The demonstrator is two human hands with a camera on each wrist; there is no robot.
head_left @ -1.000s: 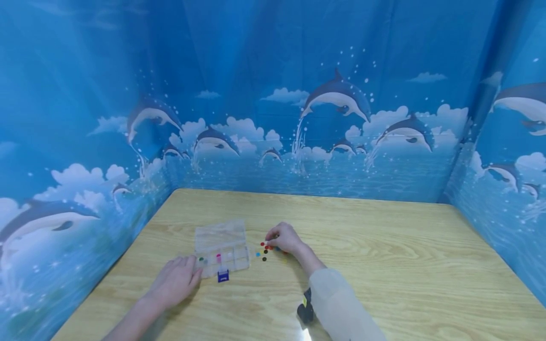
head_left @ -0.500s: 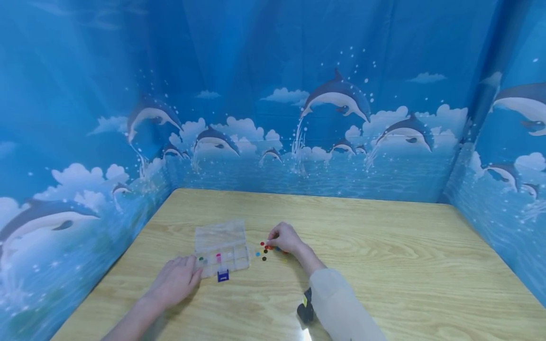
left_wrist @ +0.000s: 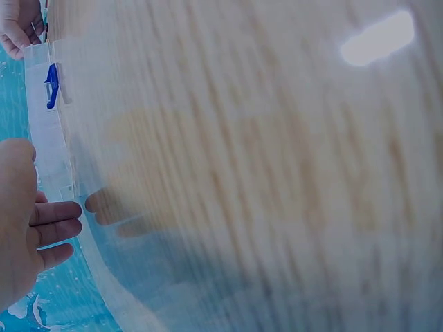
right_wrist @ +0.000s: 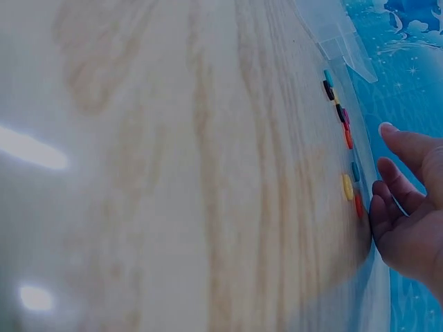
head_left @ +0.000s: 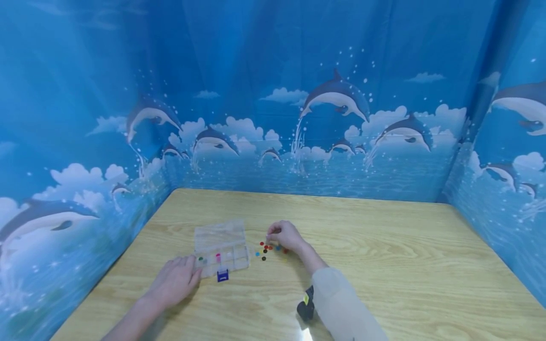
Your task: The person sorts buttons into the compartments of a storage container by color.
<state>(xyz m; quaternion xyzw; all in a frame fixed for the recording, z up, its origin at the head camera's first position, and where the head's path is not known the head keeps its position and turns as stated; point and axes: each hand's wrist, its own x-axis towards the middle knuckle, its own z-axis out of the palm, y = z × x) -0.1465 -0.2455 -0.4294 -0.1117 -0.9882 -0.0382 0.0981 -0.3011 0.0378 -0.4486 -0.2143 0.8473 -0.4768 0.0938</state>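
Observation:
A clear plastic compartment box (head_left: 239,261) lies with its lid (head_left: 219,235) folded back on the table. Green, pink and pale pieces sit in some compartments. My left hand (head_left: 179,277) rests against the box's left end, fingers fairly straight in the left wrist view. To the box's right lie several small button-like discs, among them a black disc (head_left: 264,258), a blue disc (head_left: 257,254) and a yellow disc (right_wrist: 347,187). Above them is my right hand (head_left: 286,236), thumb and fingers bent. A pale spot shows at its fingertips; whether something is pinched there is unclear.
A purple-blue clasp (head_left: 222,275) sticks out from the box's front edge. Under the right sleeve (head_left: 341,298) a black object with a yellow mark (head_left: 305,309) is on or near the table. A dolphin-print curtain (head_left: 315,161) encloses the table's far side and both sides.
My right hand has risen slightly from the discs, and a blue and a red disc under it show more plainly. The left hand and the box stay in place.

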